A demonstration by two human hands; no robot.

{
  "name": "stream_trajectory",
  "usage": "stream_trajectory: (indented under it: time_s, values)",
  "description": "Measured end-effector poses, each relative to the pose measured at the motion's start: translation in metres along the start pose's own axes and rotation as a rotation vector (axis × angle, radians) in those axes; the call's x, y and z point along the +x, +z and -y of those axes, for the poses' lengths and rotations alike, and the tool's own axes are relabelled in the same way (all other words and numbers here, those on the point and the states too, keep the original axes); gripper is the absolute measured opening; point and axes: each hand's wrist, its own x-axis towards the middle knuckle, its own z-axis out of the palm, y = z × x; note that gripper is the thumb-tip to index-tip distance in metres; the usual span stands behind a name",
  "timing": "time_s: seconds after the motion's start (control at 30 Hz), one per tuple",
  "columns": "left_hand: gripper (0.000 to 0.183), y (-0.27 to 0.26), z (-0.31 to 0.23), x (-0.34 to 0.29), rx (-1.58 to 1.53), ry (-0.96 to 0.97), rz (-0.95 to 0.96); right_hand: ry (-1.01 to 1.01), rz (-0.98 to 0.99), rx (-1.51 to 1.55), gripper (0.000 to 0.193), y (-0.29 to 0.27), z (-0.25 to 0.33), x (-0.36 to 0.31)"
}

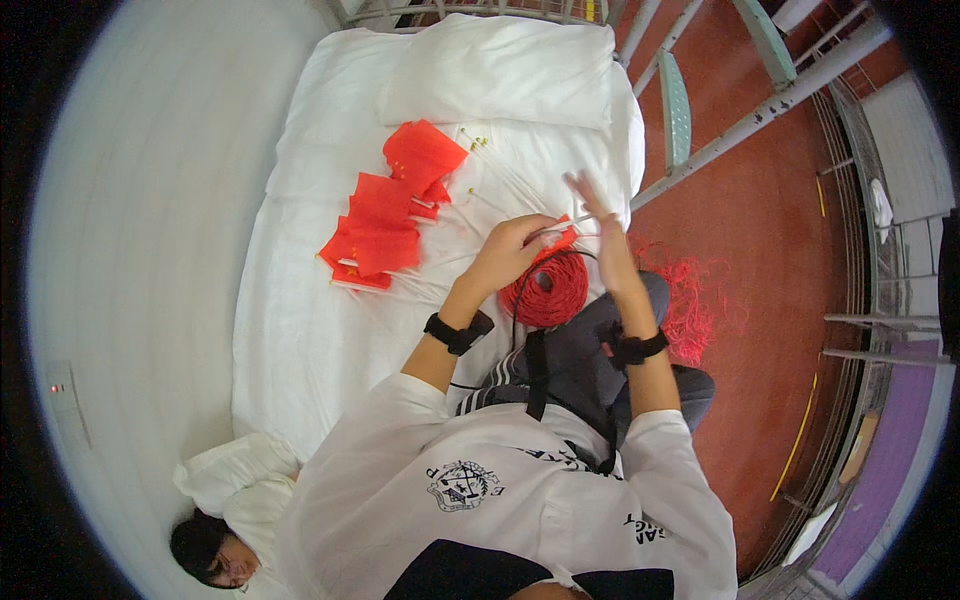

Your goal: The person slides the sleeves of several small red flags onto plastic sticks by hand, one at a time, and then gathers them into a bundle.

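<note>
Softly creased and white, the bed (320, 350) carries one plump pillow (500, 75), with a smooth red-brown floor (755, 200) to the right. The left hand (510, 252) has its fingers pinching a thin white stick (566, 226); a small red flag (566, 240) sits right at those fingertips, between the two hands. The right hand (604, 212), blurred, has its fingers stretched out beside the stick's other end; whether it touches, I cannot tell. Just below lies one ring-shaped, ropy coil of red cord (540, 290). Off to the left, thin red flags (375, 230) with wavy edges overlap in two adjoining heaps, too layered to count. Slender white sticks (515, 180) fan across the bed, some yellowish-tipped. One loose tangle of red strands (690, 310) shows against the floor.
</note>
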Motion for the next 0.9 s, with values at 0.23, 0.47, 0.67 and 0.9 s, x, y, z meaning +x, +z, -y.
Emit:
stream_trajectory:
  time_s: [0.23,0.47,0.67,0.9]
  values:
    - [0.022,-0.048,0.014,-0.014,0.002,-0.136,-0.328,0.065,-0.022,0.073,0.061,0.035,-0.029,0.02]
    - [0.031,-0.189,0.157,-0.094,-0.1,-0.413,-0.987,0.246,-0.049,-0.728,0.031,-0.01,-0.171,0.035]
    - [0.045,-0.21,0.202,-0.149,0.207,-0.828,-1.224,0.426,0.102,-0.986,0.026,0.015,-0.182,0.05]
    - [0.05,-0.143,0.149,-0.05,0.682,-0.337,-0.659,0.526,-0.102,-0.932,0.024,0.011,-0.174,0.042]
